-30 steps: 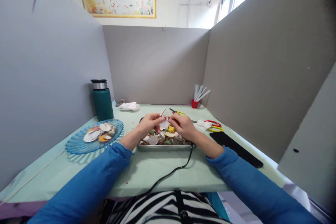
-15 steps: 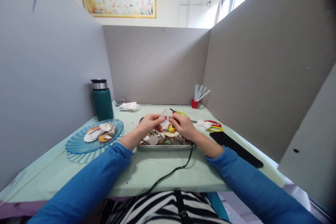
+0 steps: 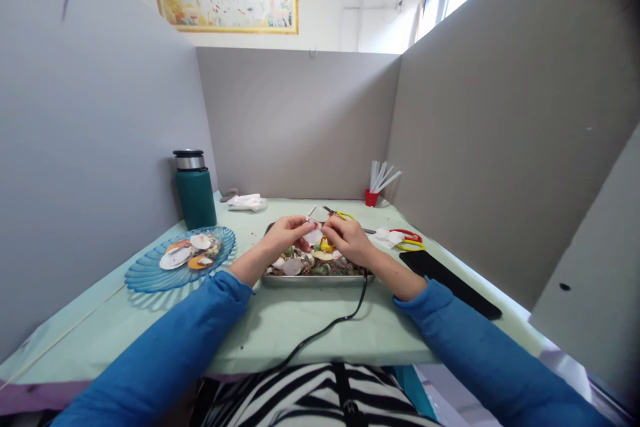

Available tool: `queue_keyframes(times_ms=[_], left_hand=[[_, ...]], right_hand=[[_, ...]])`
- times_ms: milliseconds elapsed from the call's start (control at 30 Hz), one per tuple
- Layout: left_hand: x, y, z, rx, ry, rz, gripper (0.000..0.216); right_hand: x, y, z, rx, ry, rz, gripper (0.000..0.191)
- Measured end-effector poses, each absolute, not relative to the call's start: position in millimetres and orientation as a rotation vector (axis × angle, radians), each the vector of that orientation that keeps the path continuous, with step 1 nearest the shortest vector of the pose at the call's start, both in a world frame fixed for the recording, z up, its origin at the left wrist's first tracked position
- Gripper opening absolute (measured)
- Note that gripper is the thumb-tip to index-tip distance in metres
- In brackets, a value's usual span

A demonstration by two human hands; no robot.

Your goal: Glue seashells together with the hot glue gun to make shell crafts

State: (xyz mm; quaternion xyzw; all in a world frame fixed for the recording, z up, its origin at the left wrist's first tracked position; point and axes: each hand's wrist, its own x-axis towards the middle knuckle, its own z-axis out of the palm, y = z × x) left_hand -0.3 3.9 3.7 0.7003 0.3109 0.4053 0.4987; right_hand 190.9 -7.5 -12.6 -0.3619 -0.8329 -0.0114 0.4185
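Note:
Over the metal tray [image 3: 320, 282] of mixed shells, my left hand [image 3: 289, 236] is closed on a pale, flat shell [image 3: 314, 237]. A small red spot [image 3: 316, 224] shows at the shell's upper edge, too small to name. Close on the other side, my right hand [image 3: 349, 240] is pinched, its fingertips by the shell's right edge. What lies between those fingertips is too small to make out. Under the hands are white, green and brown shells and a yellow piece [image 3: 327, 245].
A blue scalloped plate [image 3: 143, 273] with shells stands left, before a green bottle [image 3: 195, 197]. Behind the tray lies yellow-handled pliers [image 3: 344, 215]. Right are red-and-yellow-handled scissors [image 3: 413, 240], a black flat pad [image 3: 450, 283] and a red cup [image 3: 371, 199] of white sticks. A black cable [image 3: 330, 325] crosses the front.
Both hands stay in almost the same place over the tray. The fingers and the shell between them shift only very slightly.

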Motion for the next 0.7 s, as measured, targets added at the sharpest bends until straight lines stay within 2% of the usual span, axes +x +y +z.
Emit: queue_keyframes(times_ms=[333,700], left_hand=[[-3.2,7.8,1.3,1.738,0.758,0.991,0.035],[-0.2,5.9,2.0,1.694,0.735,0.992,0.043]], right_hand=[[193.1,-6.7,-13.0,-0.855,-2.172,-0.067,0.023],[192.7,-7.4,-12.1,-0.845,-2.118,-0.143,0.022]])
